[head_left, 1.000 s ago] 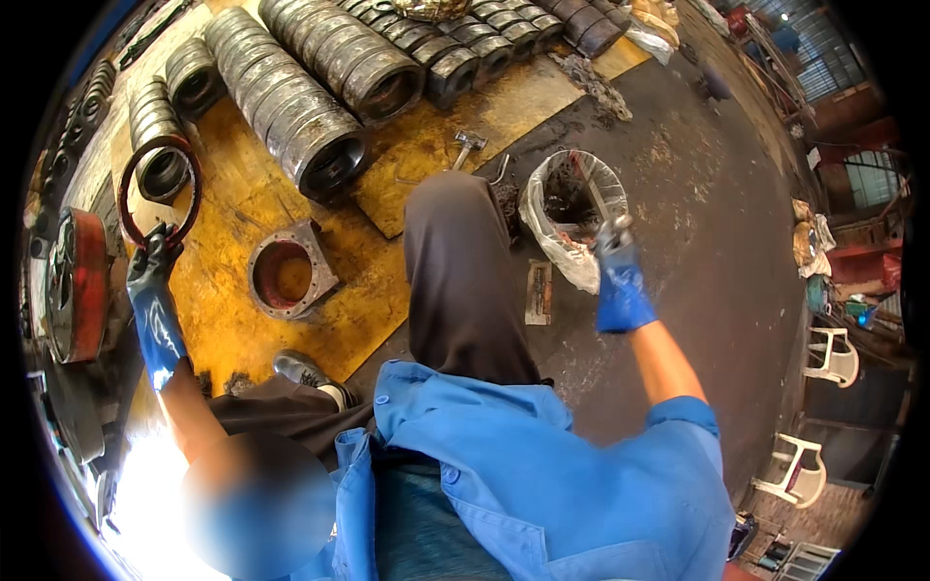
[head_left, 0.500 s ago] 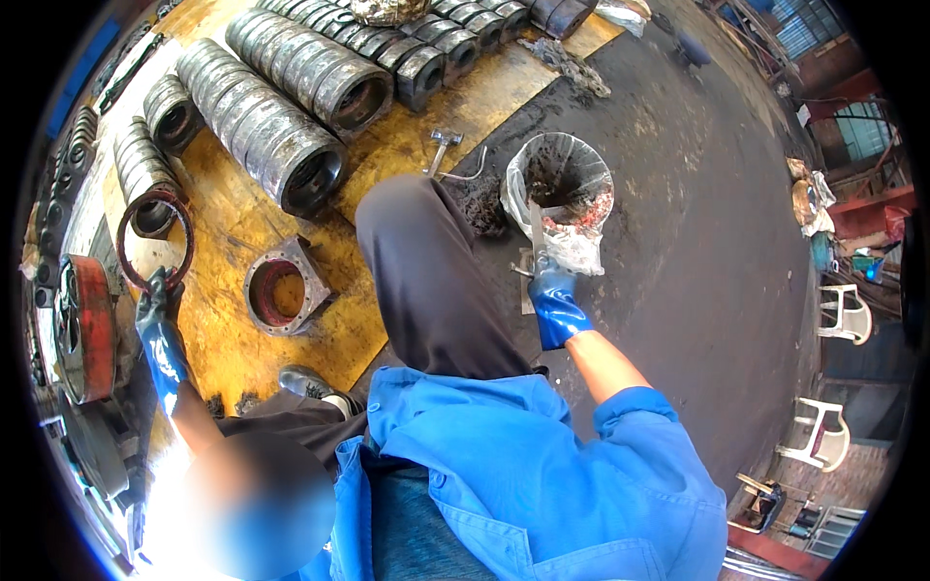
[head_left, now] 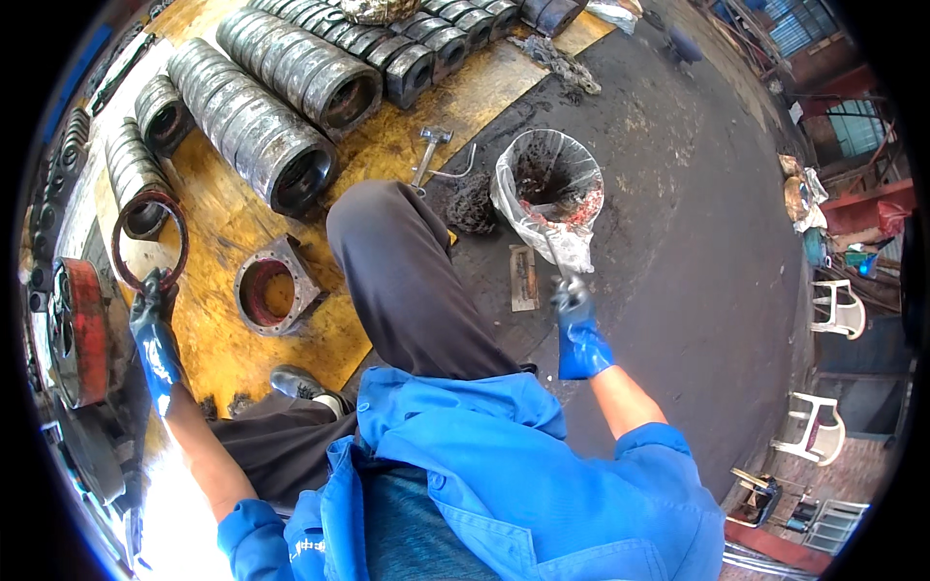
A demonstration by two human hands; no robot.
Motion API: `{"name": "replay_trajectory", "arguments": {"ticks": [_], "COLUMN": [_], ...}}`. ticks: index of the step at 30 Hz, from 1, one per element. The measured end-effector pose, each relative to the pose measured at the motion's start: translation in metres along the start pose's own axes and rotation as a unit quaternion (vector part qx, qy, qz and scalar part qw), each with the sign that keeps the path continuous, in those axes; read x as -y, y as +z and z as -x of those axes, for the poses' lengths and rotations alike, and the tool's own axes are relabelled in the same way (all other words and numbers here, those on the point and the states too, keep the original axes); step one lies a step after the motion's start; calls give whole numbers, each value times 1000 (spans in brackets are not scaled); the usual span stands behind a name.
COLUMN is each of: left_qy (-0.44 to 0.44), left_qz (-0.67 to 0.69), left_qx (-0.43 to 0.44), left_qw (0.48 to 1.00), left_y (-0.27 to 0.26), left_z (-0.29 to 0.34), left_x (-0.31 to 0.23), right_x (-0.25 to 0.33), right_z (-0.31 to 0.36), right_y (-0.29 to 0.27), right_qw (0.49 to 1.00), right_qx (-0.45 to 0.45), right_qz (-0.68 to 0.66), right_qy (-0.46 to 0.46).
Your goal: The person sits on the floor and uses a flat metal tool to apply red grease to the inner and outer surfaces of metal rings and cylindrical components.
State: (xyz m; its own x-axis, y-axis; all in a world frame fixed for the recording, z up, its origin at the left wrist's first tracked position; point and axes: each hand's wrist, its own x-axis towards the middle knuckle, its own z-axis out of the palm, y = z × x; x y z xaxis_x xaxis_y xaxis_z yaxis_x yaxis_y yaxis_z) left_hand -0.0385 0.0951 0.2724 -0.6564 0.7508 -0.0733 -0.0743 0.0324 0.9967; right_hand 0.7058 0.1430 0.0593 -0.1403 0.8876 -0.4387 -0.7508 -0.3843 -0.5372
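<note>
Left hand (head_left: 151, 308) is stretched out, frame left, gripping a ring (head_left: 117, 247); right hand (head_left: 574, 300) sits right of centre, clutching a thin tool (head_left: 555, 256).

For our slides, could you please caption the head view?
Gloved left hand holds a ring upright; gloved right hand grips a tool near a clear bag.

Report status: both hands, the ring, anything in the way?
Left hand holding ring by its near side. Right hand gripping thin tool at near edge of plastic-lined bin. Bent knee and flanged housing between hands, touching neither.
</note>
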Motion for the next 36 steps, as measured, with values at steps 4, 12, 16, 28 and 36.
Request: {"name": "replay_trajectory", "arguments": {"ticks": [4, 12, 16, 28, 36], "left_qy": [17, 30, 32, -3, 22], "left_qz": [-33, -14, 76, 242, 308], "left_qx": [-12, -6, 25, -63, -66], "left_qw": [999, 999, 996, 968, 949], "left_y": [4, 14, -7, 16, 3], "left_z": [18, 20, 5, -1, -10], "left_x": [-13, -17, 4, -19, -11], "right_x": [22, -5, 9, 71, -95], "right_z": [-5, 11, 63, -71, -109], "right_y": [100, -47, -87, 307, 538], "right_qw": [948, 981, 988, 991, 964], "right_qx": [-180, -191, -133, 131, 215], "right_qz": [249, -16, 16, 22, 113], "right_qy": [-81, 5, 72, -35, 110]}}
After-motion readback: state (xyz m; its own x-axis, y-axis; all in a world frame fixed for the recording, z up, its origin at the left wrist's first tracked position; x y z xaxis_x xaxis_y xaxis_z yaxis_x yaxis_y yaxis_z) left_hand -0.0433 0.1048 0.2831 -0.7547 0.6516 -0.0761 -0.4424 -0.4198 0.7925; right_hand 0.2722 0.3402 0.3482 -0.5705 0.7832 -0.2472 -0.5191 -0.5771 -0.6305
